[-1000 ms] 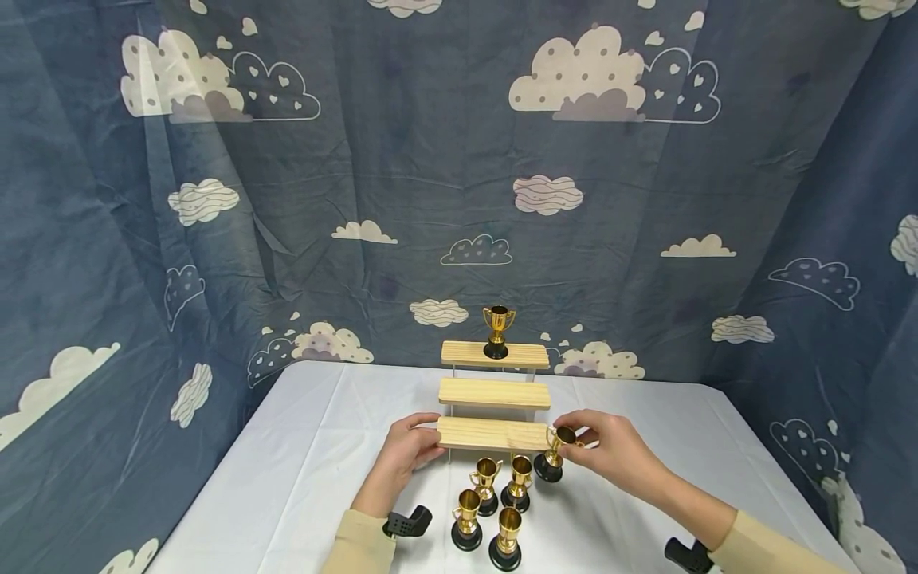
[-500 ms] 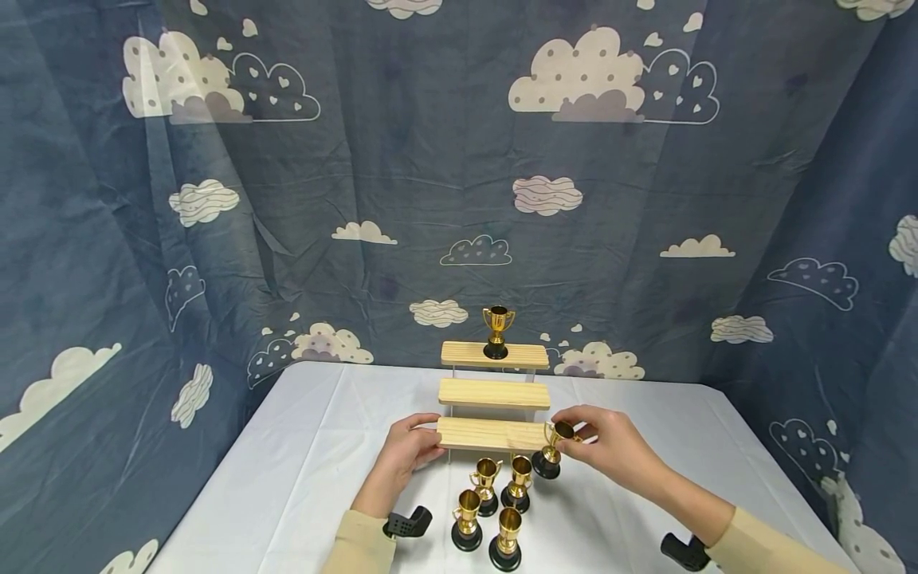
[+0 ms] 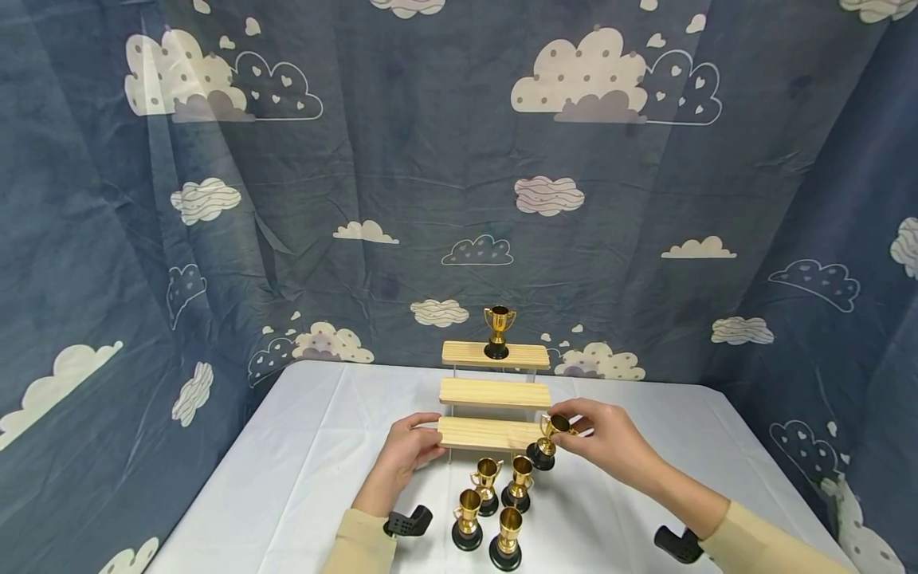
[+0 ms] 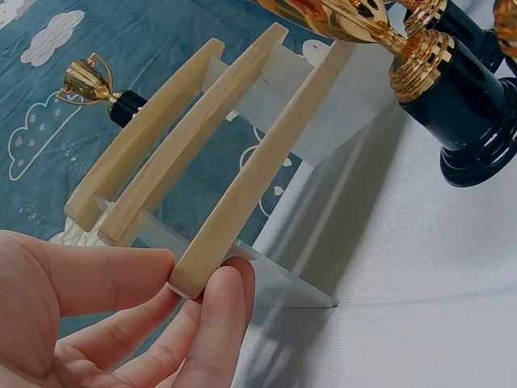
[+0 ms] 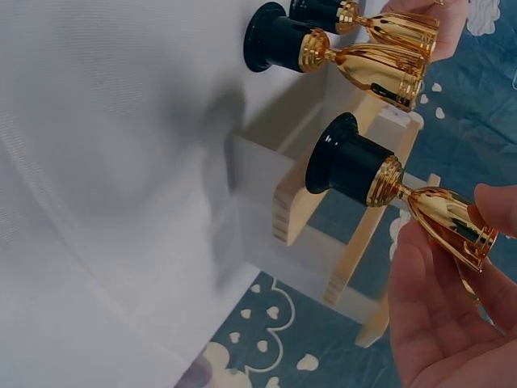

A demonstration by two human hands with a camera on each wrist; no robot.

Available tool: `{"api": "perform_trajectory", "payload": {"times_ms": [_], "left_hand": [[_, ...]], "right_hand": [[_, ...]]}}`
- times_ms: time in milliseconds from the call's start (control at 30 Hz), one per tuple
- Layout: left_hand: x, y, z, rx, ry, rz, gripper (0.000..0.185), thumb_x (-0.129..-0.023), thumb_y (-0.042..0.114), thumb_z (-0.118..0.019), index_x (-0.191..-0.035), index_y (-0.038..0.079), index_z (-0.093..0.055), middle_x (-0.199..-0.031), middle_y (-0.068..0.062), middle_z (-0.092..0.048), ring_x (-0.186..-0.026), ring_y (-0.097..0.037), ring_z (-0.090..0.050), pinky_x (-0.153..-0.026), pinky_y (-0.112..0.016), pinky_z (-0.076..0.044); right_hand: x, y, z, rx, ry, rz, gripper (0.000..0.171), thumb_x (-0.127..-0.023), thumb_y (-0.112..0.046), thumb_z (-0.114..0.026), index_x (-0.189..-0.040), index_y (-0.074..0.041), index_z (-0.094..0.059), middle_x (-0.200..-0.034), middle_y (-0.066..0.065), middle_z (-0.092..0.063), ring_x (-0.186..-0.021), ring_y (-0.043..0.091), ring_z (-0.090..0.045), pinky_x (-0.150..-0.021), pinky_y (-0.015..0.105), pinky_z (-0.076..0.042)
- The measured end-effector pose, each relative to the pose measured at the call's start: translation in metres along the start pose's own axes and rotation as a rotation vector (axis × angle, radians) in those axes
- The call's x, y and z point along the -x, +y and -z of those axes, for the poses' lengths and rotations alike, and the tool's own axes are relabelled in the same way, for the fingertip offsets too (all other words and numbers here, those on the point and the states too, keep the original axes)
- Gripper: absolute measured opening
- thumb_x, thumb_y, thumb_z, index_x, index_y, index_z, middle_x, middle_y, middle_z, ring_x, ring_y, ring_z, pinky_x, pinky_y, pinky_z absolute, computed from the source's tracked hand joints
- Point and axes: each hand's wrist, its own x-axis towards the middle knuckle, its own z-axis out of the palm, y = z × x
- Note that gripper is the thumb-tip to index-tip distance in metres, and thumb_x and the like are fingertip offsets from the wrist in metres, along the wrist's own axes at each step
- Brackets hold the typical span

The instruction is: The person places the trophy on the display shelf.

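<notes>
A three-tier display stand with pale wooden boards stands mid-table. My left hand (image 3: 406, 456) pinches the left end of its lowest board (image 3: 480, 434); the left wrist view has thumb and fingertips on that board end (image 4: 198, 271). At the board's right end, my right hand (image 3: 610, 442) holds a small gold trophy cup (image 3: 543, 456) by its bowl. The right wrist view puts the cup's black base (image 5: 349, 166) close to the board, with the cup tilted. Another trophy cup (image 3: 497, 328) stands upright on the top board (image 3: 462, 352).
Several more gold trophy cups, including one at the front (image 3: 508, 536), stand on the white tablecloth (image 3: 308, 478) before the stand. The middle board (image 3: 495, 392) is bare. A blue cloud-patterned curtain (image 3: 402, 151) hangs behind and on both sides.
My right hand has moved the trophy cup slightly left and upward, so it now overlaps the right end of the lowest board. The left hand has kept its place.
</notes>
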Motion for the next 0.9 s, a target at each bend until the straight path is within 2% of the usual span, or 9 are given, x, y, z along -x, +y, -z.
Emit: {"api": "perform_trajectory", "payload": {"times_ms": [133, 300, 633, 900], "left_hand": [[0.002, 0.001, 0.0, 0.003, -0.001, -0.005, 0.052, -0.082, -0.006, -0.066, -0.133, -0.004, -0.059, -0.097, -0.016, -0.064, -0.072, -0.018, -0.069, -0.074, -0.035, -0.062], [0.002, 0.001, 0.0, 0.0, -0.001, -0.009, 0.052, -0.082, -0.006, -0.067, -0.133, -0.004, -0.059, -0.097, -0.016, -0.064, -0.073, -0.018, -0.069, -0.075, -0.036, -0.062], [0.0, 0.002, 0.0, -0.013, -0.004, -0.01, 0.052, -0.081, -0.008, -0.065, -0.133, -0.007, -0.057, -0.096, -0.015, -0.064, -0.073, -0.018, -0.069, -0.077, -0.038, -0.061], [0.001, 0.002, -0.001, 0.005, -0.001, 0.001, 0.052, -0.081, -0.007, -0.067, -0.132, -0.004, -0.06, -0.096, -0.015, -0.064, -0.073, -0.018, -0.069, -0.076, -0.037, -0.062]], "right_hand": [[-0.002, -0.002, -0.001, 0.003, 0.0, -0.001, 0.035, -0.085, -0.018, -0.081, -0.118, -0.017, -0.072, -0.114, -0.002, -0.069, -0.085, 0.013, -0.069, -0.067, 0.025, -0.058], [-0.006, -0.005, -0.002, -0.002, -0.004, -0.017, 0.033, -0.085, -0.019, -0.081, -0.117, -0.02, -0.072, -0.112, -0.005, -0.069, -0.087, 0.013, -0.068, -0.067, 0.025, -0.058], [-0.015, -0.01, -0.004, 0.0, 0.018, 0.045, 0.035, -0.085, -0.022, -0.082, -0.119, -0.02, -0.071, -0.113, -0.006, -0.07, -0.087, 0.013, -0.069, -0.07, 0.025, -0.058], [-0.022, -0.017, -0.007, -0.006, 0.034, 0.06, 0.038, -0.086, -0.023, -0.081, -0.122, -0.021, -0.07, -0.114, -0.004, -0.07, -0.088, 0.012, -0.068, -0.071, 0.025, -0.058]]}}
